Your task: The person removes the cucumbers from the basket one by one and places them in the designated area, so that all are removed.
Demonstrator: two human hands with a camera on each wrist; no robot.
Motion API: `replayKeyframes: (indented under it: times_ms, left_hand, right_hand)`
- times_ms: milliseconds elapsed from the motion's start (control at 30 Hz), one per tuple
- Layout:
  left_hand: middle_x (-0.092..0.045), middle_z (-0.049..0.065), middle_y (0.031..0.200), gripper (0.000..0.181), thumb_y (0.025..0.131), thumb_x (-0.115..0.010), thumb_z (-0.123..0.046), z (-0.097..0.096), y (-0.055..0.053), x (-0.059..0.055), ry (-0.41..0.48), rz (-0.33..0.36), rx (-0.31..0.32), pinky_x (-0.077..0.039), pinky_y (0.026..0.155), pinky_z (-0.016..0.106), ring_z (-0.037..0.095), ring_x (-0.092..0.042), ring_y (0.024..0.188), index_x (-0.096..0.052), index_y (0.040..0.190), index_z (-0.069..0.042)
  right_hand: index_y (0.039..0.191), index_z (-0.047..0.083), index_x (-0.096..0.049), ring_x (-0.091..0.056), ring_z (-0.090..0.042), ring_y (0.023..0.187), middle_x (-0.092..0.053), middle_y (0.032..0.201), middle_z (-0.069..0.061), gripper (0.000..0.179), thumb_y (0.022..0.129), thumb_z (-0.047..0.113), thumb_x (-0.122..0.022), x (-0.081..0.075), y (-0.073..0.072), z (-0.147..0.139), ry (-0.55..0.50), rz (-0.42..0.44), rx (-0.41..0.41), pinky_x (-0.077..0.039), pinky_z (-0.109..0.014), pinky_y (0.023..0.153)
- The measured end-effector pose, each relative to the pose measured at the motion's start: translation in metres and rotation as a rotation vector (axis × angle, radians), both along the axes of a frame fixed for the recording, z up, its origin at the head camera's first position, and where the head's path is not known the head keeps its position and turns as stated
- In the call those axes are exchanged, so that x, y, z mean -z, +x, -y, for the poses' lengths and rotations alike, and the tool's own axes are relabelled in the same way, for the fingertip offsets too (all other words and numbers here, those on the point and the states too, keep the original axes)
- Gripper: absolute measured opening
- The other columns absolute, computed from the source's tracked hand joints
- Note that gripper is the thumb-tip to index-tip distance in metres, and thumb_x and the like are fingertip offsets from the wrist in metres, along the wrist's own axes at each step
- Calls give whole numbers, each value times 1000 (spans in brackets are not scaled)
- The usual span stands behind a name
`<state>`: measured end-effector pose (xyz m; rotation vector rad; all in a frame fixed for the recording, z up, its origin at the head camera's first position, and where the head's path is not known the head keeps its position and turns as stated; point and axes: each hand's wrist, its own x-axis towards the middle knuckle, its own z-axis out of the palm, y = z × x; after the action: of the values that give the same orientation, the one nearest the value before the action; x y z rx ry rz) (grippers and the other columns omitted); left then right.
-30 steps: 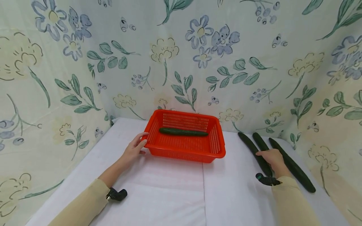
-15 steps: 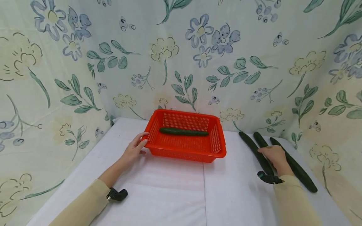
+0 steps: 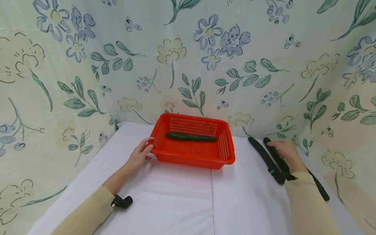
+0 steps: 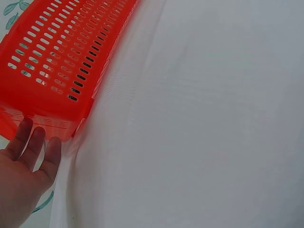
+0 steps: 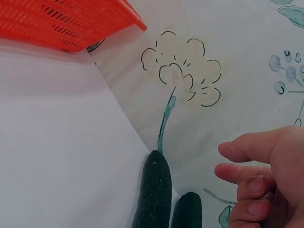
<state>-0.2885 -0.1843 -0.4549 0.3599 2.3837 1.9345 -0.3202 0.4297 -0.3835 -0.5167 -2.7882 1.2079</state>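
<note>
My left hand (image 3: 139, 153) touches the left end of a red plastic basket (image 3: 188, 160); in the left wrist view its fingers (image 4: 32, 147) lie fairly straight against the end wall. One dark green cucumber (image 3: 191, 137) lies lengthwise inside the basket. Over a group of cucumbers on the right is my right hand (image 3: 286, 151), holding nothing, its fingers loosely bent in the right wrist view. The left cucumber (image 3: 261, 152) and middle cucumber (image 3: 274, 155) show beside the hand. The hand and forearm cover much of the right cucumber (image 3: 320, 187).
A white cloth (image 3: 176, 202) covers the table. Floral fabric (image 3: 188, 65) hangs behind the basket and along both sides, close to the cucumbers' far ends. Each wrist carries a small black camera (image 3: 121, 202).
My right hand has moved up and forward along the cucumbers, now covering the right one's upper part. The cucumbers have not visibly shifted. My left hand and the basket stay put.
</note>
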Motion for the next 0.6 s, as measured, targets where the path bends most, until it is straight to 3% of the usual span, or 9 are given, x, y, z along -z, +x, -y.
replayKeyframes:
  times_ms: [333, 500, 600]
  left_hand:
    - [-47, 25, 146, 50, 108, -47, -31, -1, 2, -5, 7, 13, -2, -55, 94, 50, 40, -56, 115, -33, 156, -21]
    - [-49, 24, 145, 50, 108, -47, -32, -2, 2, -6, -10, 2, -5, -56, 92, 46, 40, -57, 114, -34, 155, -21]
    - [-51, 23, 143, 50, 107, -48, -37, -1, 0, -1, -10, -13, -8, -57, 89, 42, 38, -59, 111, -36, 153, -22]
  right_hand:
    - [92, 5, -53, -41, -14, 55, -39, 59, 6, 31, 91, 32, -70, -25, -18, 25, -77, 32, -18, -40, -32, 54]
    - [115, 2, -54, -43, -16, 62, -41, 64, 6, 42, 94, 36, -69, -35, -21, 37, -89, 57, -38, -40, -32, 60]
    - [117, 2, -54, -42, -15, 62, -41, 65, 6, 44, 95, 38, -67, -39, -24, 42, -88, 61, -75, -40, -30, 62]
